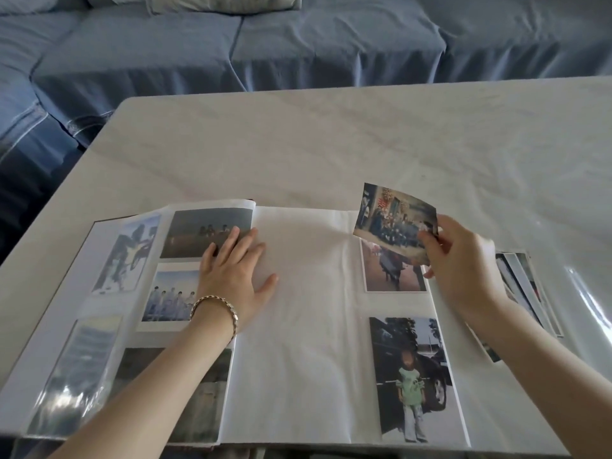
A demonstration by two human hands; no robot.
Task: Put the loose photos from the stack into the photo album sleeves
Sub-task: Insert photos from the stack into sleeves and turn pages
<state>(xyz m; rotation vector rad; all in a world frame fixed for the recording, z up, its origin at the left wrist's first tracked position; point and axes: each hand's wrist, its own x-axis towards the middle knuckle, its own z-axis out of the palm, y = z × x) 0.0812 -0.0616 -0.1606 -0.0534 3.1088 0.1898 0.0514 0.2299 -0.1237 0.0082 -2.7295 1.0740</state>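
Photo (394,220) is being pinched at its lower-right corner by the fingers (430,246) of our right hand (463,270), hovering over the album (298,326). Our left hand (231,276) is lying flat on it. We're guessing it's thin, bendy and smudgy, so edges only.

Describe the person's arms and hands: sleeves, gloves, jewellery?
Both forearms are bare, with no sleeves or gloves in view. The left hand has a gold-toned chain-link bracelet on its wrist. The right hand and wrist wear nothing visible; no rings show.
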